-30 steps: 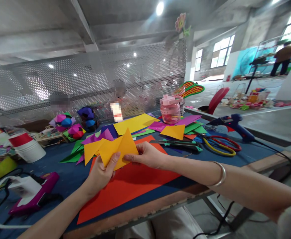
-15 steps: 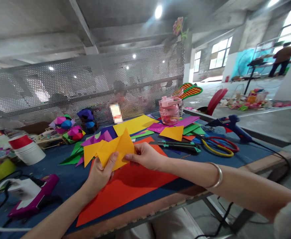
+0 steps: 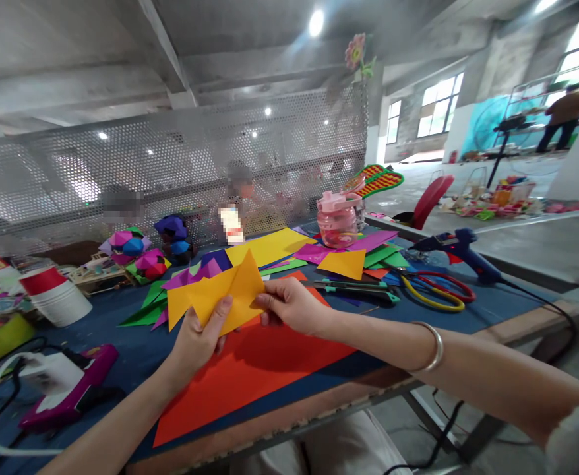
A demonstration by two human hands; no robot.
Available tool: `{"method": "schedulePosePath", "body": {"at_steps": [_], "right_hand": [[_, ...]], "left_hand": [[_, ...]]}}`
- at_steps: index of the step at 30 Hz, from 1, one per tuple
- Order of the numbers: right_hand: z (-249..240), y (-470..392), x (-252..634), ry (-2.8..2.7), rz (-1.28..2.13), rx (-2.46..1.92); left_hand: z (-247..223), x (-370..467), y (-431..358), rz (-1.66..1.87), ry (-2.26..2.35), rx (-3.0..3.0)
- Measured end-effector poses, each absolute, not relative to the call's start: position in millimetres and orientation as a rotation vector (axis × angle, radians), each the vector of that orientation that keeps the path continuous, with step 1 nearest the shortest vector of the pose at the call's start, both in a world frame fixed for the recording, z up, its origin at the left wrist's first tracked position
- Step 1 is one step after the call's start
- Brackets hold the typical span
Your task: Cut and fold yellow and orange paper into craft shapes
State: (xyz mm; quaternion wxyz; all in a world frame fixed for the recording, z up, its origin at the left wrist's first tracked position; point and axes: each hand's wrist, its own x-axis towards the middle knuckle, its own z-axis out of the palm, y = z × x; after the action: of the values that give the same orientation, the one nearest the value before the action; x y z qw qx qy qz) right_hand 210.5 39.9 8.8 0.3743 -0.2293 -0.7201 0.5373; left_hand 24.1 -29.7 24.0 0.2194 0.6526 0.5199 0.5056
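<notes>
A folded piece of yellow-orange paper (image 3: pixel 240 290) is held up between my two hands, one pointed corner upward. My left hand (image 3: pixel 203 333) grips its lower left part, thumb pressed on the front face. At the right edge, my right hand (image 3: pixel 289 307) pinches the paper between thumb and fingers. Beneath them a large orange-red sheet (image 3: pixel 270 366) lies flat on the blue tabletop. Just behind the left hand are folded green pieces (image 3: pixel 146 310) and folded purple pieces (image 3: pixel 208 270). The fingertips behind the yellow paper are partly hidden.
A utility knife (image 3: pixel 359 289), scissors (image 3: pixel 438 293) and a glue gun (image 3: pixel 462 254) lie to the right. A pink bottle (image 3: pixel 337 221) stands behind. Paper cups (image 3: pixel 57 297) and a purple power strip (image 3: pixel 66 396) are at left. A perforated metal screen (image 3: pixel 171 165) rises at the back.
My right hand has shifted slightly, and the yellow paper's right side looks flatter. My left hand still grips the paper in nearly the same place.
</notes>
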Motion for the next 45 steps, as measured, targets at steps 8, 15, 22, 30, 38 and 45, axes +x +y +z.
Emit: {"method": "schedulePosePath", "body": {"at_steps": [8,15,22,30,38,45], "right_hand": [[9,40,215,-1.866,1.328,-0.573],[9,39,216,-1.885,1.561,-0.609],[7,38,216,-1.902,1.585,-0.598],[7,44,215,-1.847,1.532,-0.576],[7,41,216,-1.89,1.583,-0.582],[3,52,215,-1.819,1.504,-0.654]], "left_hand": [[18,15,-22,1.384,1.464,1.764],[12,23,-27,1.346,1.441,1.773],[11,25,-28,1.233,1.407,1.755],[15,17,-25,1.049,1.317,1.785],[17,16,-25,1.07,1.369,1.782],[9,6,-10,1.102,1.388,1.697]]}}
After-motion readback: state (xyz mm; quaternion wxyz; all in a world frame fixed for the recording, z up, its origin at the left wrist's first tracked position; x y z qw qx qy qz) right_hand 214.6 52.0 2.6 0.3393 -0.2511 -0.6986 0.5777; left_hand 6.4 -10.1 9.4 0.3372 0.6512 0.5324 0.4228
